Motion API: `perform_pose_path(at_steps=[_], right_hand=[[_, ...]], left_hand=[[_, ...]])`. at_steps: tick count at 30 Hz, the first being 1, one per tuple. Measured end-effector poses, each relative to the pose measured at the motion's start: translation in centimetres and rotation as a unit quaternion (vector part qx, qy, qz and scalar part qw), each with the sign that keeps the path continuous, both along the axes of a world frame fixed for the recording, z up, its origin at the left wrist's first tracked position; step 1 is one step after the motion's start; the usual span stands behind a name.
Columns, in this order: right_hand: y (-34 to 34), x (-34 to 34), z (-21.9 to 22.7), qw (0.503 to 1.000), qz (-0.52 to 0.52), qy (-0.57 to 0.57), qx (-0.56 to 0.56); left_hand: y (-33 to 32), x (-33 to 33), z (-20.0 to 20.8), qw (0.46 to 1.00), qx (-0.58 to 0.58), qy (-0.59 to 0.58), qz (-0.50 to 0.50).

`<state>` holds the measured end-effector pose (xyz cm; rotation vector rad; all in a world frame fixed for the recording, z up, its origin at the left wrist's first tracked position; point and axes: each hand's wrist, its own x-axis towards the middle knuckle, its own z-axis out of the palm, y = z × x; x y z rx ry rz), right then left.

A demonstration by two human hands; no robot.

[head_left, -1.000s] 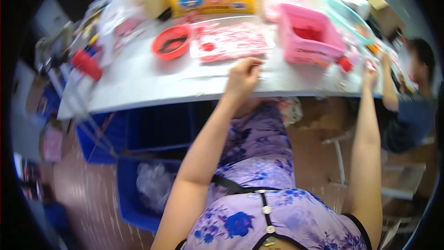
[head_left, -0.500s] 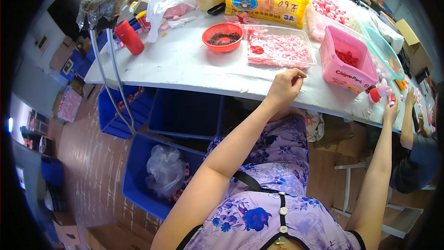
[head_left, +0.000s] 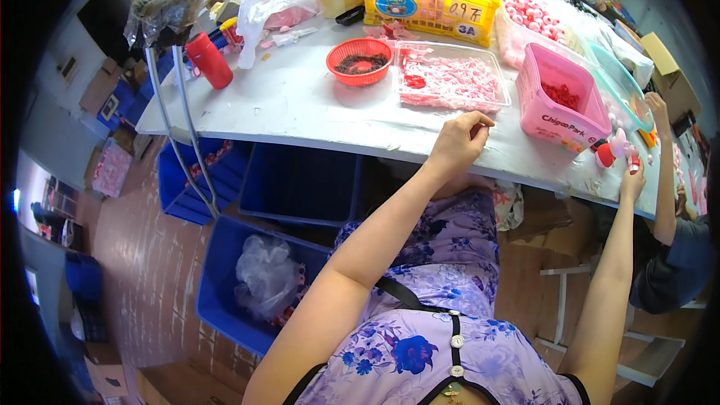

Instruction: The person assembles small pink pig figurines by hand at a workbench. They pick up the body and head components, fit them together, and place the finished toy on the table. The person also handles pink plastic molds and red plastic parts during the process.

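Observation:
My left hand (head_left: 459,141) rests at the table's front edge, just below a clear tray (head_left: 504,94) of small pink and white plastic pieces. Its fingers are curled in a pinch, and anything between them is too small to tell. Farther right, my right hand (head_left: 632,183) grips a small red-and-white plastic piece (head_left: 634,163). Beside that piece, a red and pink plastic part (head_left: 609,153) sits at the table edge. A pink tub (head_left: 553,124) holding small red pieces stands between my hands. Left of the tray is a red plastic basket (head_left: 358,77) with dark bits in it.
A yellow crate (head_left: 441,18) of pink and red parts stands behind the tray. Blue bins (head_left: 214,292) sit under the table at left. A red bottle (head_left: 210,61) stands near a metal-legged stand (head_left: 193,116). At right, a co-worker's arm (head_left: 664,172) reaches over the table.
The co-worker's hand at right has moved up and away, toward the green-rimmed basin. My right hand has turned slightly with its piece; my left hand stays nearly still.

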<state>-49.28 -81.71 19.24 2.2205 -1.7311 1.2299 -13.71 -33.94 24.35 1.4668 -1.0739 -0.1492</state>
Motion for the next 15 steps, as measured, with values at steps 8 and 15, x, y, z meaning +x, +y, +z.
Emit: perform_pose_path(at_steps=[8,15], right_hand=[[1.6,1.4,0.5,1.0,-0.01,-0.013,0.005],[2.4,1.4,1.0,1.0,-0.002,-0.023,-0.01]], left_hand=[[0.1,0.1,0.0,1.0,0.013,0.009,0.001],[0.0,-0.1,0.6,0.997,-0.002,0.064,-0.033]])
